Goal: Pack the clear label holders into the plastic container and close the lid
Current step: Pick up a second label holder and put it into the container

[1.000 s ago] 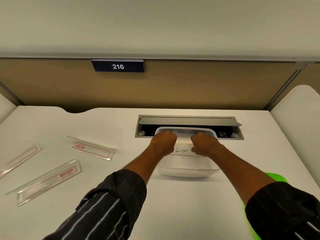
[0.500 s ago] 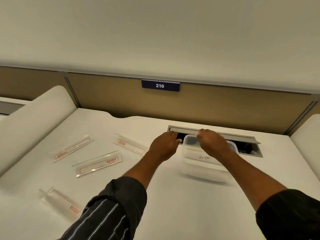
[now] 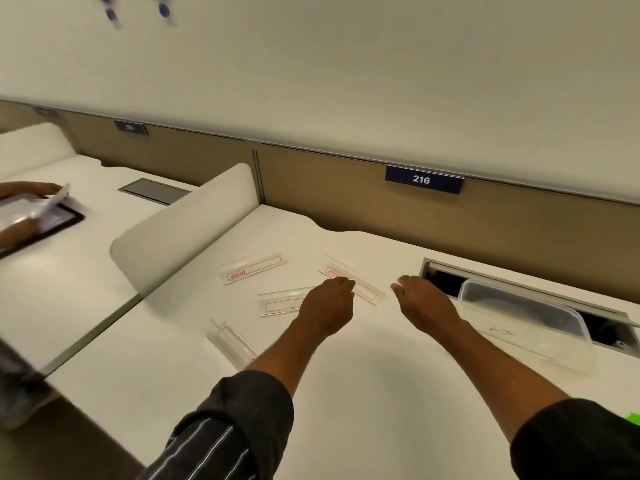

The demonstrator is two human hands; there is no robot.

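Left hand (image 3: 327,306) fingers curled over label holder (image 3: 369,292), grip unclear; right hand (image 3: 426,306) relaxed, fingers together, empty; container (image 3: 540,337) at its 3 o'clock

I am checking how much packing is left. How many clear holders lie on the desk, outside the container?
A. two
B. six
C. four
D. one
C: four holders lie on the desk, all to the left of the container.
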